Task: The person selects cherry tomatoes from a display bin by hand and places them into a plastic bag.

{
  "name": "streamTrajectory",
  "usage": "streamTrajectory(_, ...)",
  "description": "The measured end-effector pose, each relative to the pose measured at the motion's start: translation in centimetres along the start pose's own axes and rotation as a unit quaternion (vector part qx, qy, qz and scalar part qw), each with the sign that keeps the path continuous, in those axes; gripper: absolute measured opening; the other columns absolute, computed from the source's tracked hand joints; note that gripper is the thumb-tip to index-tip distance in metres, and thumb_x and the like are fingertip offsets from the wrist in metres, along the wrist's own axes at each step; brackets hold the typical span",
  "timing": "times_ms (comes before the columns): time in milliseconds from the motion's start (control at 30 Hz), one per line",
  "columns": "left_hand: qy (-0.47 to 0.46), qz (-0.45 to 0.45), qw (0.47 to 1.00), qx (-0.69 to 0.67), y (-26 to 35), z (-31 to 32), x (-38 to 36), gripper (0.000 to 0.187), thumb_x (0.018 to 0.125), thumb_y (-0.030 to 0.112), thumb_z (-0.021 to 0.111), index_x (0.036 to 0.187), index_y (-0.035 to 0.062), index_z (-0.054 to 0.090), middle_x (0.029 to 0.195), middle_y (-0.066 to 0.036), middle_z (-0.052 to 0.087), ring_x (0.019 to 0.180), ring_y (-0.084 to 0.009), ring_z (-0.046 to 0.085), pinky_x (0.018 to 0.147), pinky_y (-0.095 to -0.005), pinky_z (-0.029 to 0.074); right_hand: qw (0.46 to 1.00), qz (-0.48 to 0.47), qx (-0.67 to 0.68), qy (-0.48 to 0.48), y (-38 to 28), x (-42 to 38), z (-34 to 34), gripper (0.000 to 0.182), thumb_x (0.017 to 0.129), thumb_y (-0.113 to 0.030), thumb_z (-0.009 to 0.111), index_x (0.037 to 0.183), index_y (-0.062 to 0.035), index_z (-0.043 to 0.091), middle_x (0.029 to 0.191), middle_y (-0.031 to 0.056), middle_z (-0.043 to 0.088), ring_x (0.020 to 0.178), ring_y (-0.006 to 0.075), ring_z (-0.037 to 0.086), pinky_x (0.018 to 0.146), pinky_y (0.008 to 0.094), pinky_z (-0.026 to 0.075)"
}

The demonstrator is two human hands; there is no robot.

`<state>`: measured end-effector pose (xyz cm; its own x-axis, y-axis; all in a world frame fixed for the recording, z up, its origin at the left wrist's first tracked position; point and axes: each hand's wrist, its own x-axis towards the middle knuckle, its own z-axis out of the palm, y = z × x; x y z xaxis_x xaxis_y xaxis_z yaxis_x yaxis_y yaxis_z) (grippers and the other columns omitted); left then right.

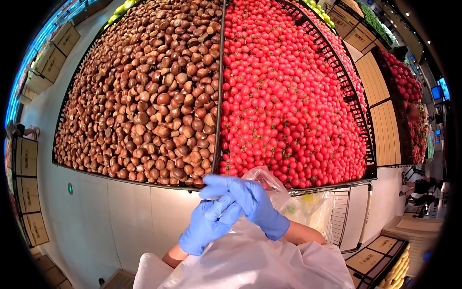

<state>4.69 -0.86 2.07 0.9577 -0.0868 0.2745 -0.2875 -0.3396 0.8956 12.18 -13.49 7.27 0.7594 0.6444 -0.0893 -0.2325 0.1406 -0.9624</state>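
Both of my hands wear blue gloves and meet in front of the display's near edge. My left hand (pixel 208 226) has its fingers curled in against my right hand; whether anything is between them is hidden. My right hand (pixel 257 204) lies across it from the right, its fingers stretched out to the left. Just behind my right hand, a clear plastic bag (pixel 269 180) rises against the bin edge. Beyond my hands, chestnuts (pixel 144 101) are heaped on the left and small red tomatoes (pixel 284 96) on the right.
A black divider (pixel 220 86) separates the two heaps. At the right of my body, a wire rack or cart (pixel 340 216) stands beside filmy plastic with something yellow. Boxes (pixel 29 195) line the left side; other produce stands (pixel 385 106) and a person (pixel 423 188) are farther right.
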Motion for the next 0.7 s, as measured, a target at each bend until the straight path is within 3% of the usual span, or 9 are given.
streamTrajectory(67, -0.048, -0.11, 0.993, -0.017, 2.2, -0.9, 0.7, 0.06, 0.075, 0.01, 0.071, 0.129, 0.0136, 0.045, 0.09, -0.013, 0.066, 0.073, -0.0319, 0.064, 0.064, -0.0364, 0.051, 0.995, 0.014, 0.093, 0.025, -0.1, 0.4, -0.3, 0.039, 0.096, -0.025, 0.043, 0.116, 0.0066, 0.056, 0.11, 0.0161, 0.062, 0.102, 0.0238, 0.061, 0.093, 0.0334, 0.045)
streamTrajectory(100, -0.096, -0.216, 0.971, -0.032, 3.3, -1.4, 1.1, 0.063, 0.075, 0.013, 0.073, 0.131, 0.0134, 0.044, 0.091, -0.014, 0.066, 0.074, -0.031, 0.065, 0.066, -0.0356, 0.052, 0.994, -0.066, -0.072, 0.048, -0.4, 1.0, -1.3, 0.04, 0.096, -0.027, 0.042, 0.119, 0.0035, 0.054, 0.107, 0.0151, 0.064, 0.101, 0.0234, 0.061, 0.093, 0.0336, 0.045)
streamTrajectory(133, -0.096, -0.219, 0.971, -0.034, 3.6, -1.6, 1.2, 0.063, 0.075, 0.013, 0.073, 0.131, 0.0134, 0.044, 0.091, -0.014, 0.066, 0.074, -0.031, 0.065, 0.066, -0.0356, 0.052, 0.959, -0.144, -0.235, 0.068, -0.9, 1.7, -2.4, 0.041, 0.096, -0.029, 0.041, 0.123, 0.0005, 0.052, 0.103, 0.0141, 0.065, 0.1, 0.023, 0.062, 0.094, 0.0339, 0.044)
streamTrajectory(233, 0.01, -0.208, 0.978, -0.021, 3.4, -2.6, 0.4, 0.066, 0.071, 0.021, 0.079, 0.128, 0.0101, 0.048, 0.098, -0.012, 0.066, 0.08, -0.0264, 0.067, 0.073, -0.033, 0.052, 0.968, -0.12, -0.093, 0.202, -2.5, 2.8, -7.2, 0.044, 0.098, -0.036, 0.039, 0.113, 0.0011, 0.058, 0.097, 0.0118, 0.066, 0.094, 0.0208, 0.063, 0.088, 0.0329, 0.048)
streamTrajectory(333, 0.108, -0.217, 0.966, 0.096, 1.8, -4.2, -0.1, 0.032, 0.073, 0.009, 0.074, 0.102, 0.0033, 0.059, 0.083, -0.01, 0.066, 0.069, -0.0196, 0.064, 0.064, -0.0306, 0.049, 0.956, -0.17, -0.114, 0.21, -2.3, 2.7, -11.3, 0.044, 0.1, -0.034, 0.036, 0.109, 0.0021, 0.06, 0.095, 0.012, 0.066, 0.085, 0.0174, 0.064, 0.083, 0.0313, 0.05)
streamTrajectory(400, 0.162, -0.309, 0.936, 0.046, 2.4, -5.0, -0.3, 0.02, 0.076, 0.002, 0.066, 0.095, 0.0012, 0.058, 0.071, -0.006, 0.062, 0.058, -0.0115, 0.055, 0.056, -0.0257, 0.045, 0.964, -0.149, -0.11, 0.19, -2.5, 1.6, -10.8, 0.038, 0.097, -0.03, 0.045, 0.112, 0.0018, 0.059, 0.098, 0.0104, 0.066, 0.087, 0.0168, 0.064, 0.083, 0.0304, 0.05)
streamTrajectory(467, 0.195, -0.332, 0.923, -0.03, 3.1, -5.3, -0.6, 0.016, 0.08, -0.001, 0.058, 0.095, 0.0012, 0.057, 0.066, 0.0, 0.057, 0.054, -0.0049, 0.046, 0.051, -0.0215, 0.039, 0.981, -0.003, -0.11, 0.158, -2.5, 0.2, -9.2, 0.037, 0.088, -0.019, 0.06, 0.119, 0.0013, 0.055, 0.108, 0.0098, 0.063, 0.097, 0.0169, 0.061, 0.084, 0.0297, 0.049)
streamTrajectory(533, 0.196, -0.393, 0.892, -0.106, 3.9, -5.6, -0.9, 0.014, 0.082, 0.0, 0.056, 0.096, 0.0024, 0.056, 0.065, 0.003, 0.053, 0.054, -0.0029, 0.042, 0.048, -0.0204, 0.036, 0.978, -0.041, -0.201, 0.037, -1.2, -0.3, -7.9, 0.066, 0.069, -0.012, 0.077, 0.127, -0.0015, 0.049, 0.127, 0.0105, 0.052, 0.117, 0.02, 0.049, 0.096, 0.0323, 0.042)
streamTrajectory(700, 0.208, -0.442, 0.853, -0.185, 5.0, -6.1, -0.8, 0.014, 0.083, 0.001, 0.055, 0.096, 0.0046, 0.056, 0.068, 0.004, 0.051, 0.056, -0.001, 0.04, 0.049, -0.0187, 0.034, 0.822, -0.174, -0.526, -0.129, -1.2, 2.2, -1.4, 0.084, 0.068, -0.035, 0.076, 0.138, -0.0059, 0.038, 0.127, 0.0154, 0.048, 0.118, 0.0316, 0.045, 0.096, 0.0366, 0.038)
